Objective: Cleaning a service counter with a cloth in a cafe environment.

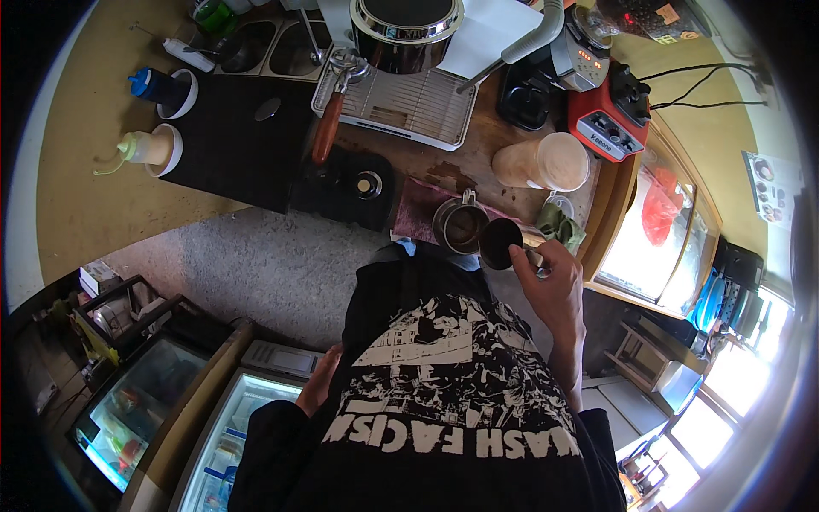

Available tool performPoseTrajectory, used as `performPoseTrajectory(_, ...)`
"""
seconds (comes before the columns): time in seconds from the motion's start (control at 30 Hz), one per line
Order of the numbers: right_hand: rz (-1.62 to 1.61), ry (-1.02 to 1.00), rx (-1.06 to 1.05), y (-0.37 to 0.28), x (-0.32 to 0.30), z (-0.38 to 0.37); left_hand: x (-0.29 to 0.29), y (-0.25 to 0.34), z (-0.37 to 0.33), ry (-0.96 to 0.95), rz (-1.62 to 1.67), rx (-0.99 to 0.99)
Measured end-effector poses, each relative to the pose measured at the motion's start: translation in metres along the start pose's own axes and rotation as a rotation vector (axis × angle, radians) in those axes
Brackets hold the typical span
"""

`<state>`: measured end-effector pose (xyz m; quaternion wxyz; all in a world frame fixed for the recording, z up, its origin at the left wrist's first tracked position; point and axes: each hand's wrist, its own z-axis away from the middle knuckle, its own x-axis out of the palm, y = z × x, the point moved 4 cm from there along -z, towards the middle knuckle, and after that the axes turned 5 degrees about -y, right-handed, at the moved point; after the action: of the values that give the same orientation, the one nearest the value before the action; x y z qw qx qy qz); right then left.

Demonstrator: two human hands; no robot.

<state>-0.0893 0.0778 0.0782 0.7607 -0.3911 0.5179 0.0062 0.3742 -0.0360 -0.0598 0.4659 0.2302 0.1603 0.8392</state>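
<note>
My right hand [554, 282] is closed on the handle of a metal cup [501, 243] with a dark inside. The cup is tilted, and its rim sits right beside a second metal cup [458, 227] that has a handle and something brownish inside. Whether liquid passes between them I cannot tell. The second cup rests on a pink cloth [415, 205] at the counter's near edge. Down at my side hangs my left hand [320, 380], partly covered by my dark shirt. Its fingers are mostly hidden.
An espresso machine [401, 107] stands ahead, with a wooden-handled portafilter [328, 128] on it. A tamper [368, 185] sits on a black mat. To the right are a tan-filled tub [546, 162], a green cloth [560, 226] and a red blender base [610, 119]. Glass-topped fridges [145, 401] lie lower left.
</note>
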Motion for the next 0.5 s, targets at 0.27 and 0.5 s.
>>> performPoseTrajectory(0.27, 0.002, -0.002, 0.014, -0.002, -0.003, 0.002, -0.01, -0.034, 0.002, 0.006, -0.062, -0.024)
performPoseTrajectory(0.5, 0.026, -0.024, 0.044, -0.002, -0.009, 0.002, -0.021, -0.072, 0.002, 0.014, -0.122, -0.041)
